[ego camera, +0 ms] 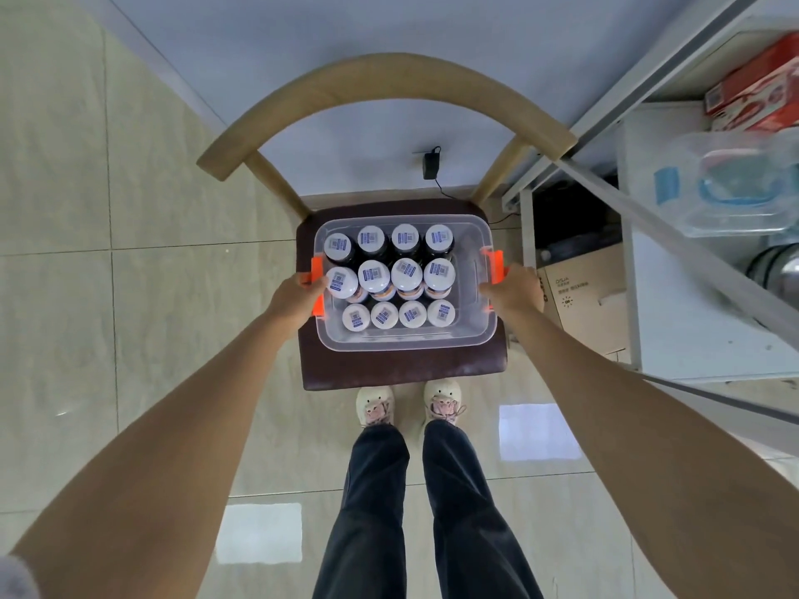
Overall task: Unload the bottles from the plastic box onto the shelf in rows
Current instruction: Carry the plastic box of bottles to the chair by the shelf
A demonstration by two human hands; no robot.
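Floor's all big glossy beige tiles (60, 209) with a few bright squares of light (259, 533) bouncing off them. Pale bluish wall (346, 45) at the back, with a little black plug adapter (431, 164) and its cord. Wooden chair (389, 80) with a curved backrest and dark brown seat, and a cardboard carton (583, 304) just right of it.

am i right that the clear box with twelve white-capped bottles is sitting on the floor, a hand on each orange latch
Not quite. The head view shows the clear box resting on the dark seat of a chair, not on the floor. The rest holds: twelve white-capped bottles stand inside, with the left hand and right hand at the orange latches.
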